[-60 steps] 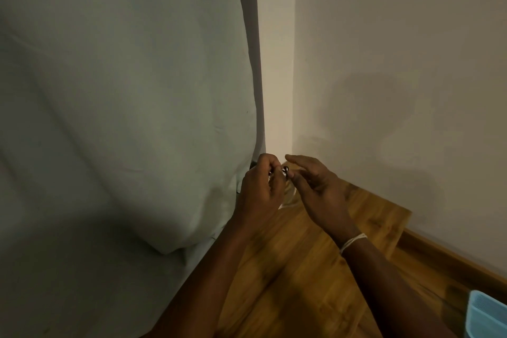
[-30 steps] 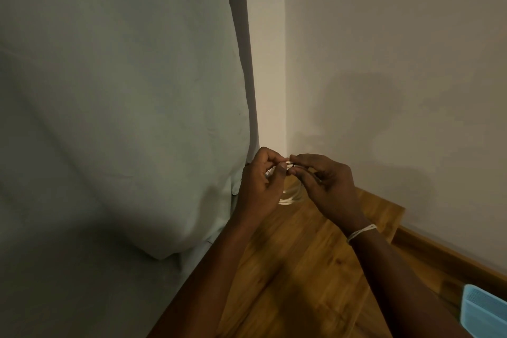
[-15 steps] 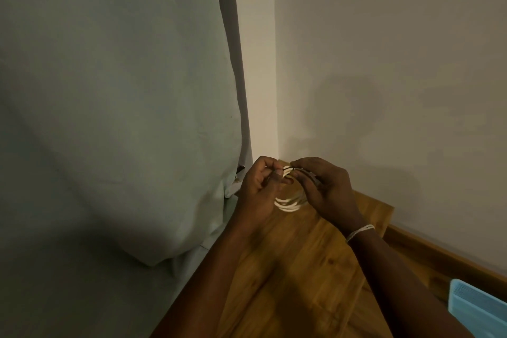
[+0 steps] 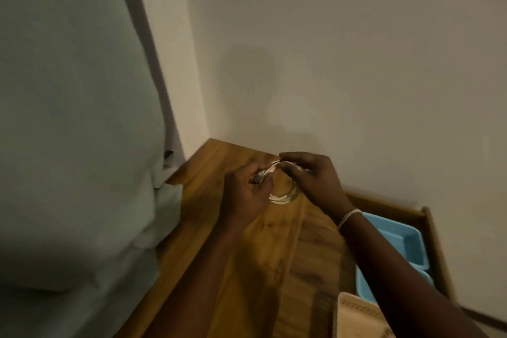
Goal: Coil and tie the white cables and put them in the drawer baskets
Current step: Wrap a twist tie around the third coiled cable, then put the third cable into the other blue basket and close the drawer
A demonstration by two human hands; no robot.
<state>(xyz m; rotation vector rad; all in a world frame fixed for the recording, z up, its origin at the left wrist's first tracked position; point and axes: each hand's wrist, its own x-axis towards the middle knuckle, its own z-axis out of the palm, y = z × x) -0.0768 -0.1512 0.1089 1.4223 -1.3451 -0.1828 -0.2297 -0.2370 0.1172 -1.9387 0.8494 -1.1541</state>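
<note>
A white cable (image 4: 282,196), wound into a small coil of several loops, hangs between my two hands above the wooden top (image 4: 263,269). My left hand (image 4: 247,195) pinches the coil's upper left side, where a small dark piece sits against the strands. My right hand (image 4: 315,181) pinches the coil's top and right side. At the lower right is an open drawer (image 4: 428,217) with a blue basket (image 4: 403,241) inside and a cream perforated basket (image 4: 356,313) nearer me.
A pale green curtain (image 4: 76,118) hangs along the left, right against the wooden top's edge. Plain walls (image 4: 356,63) meet in a corner behind the hands. A white band circles my right wrist (image 4: 347,218).
The view has swung right and down, so the drawer and baskets now show. Both hands have kept hold of the coil, which now hangs more plainly in loops.
</note>
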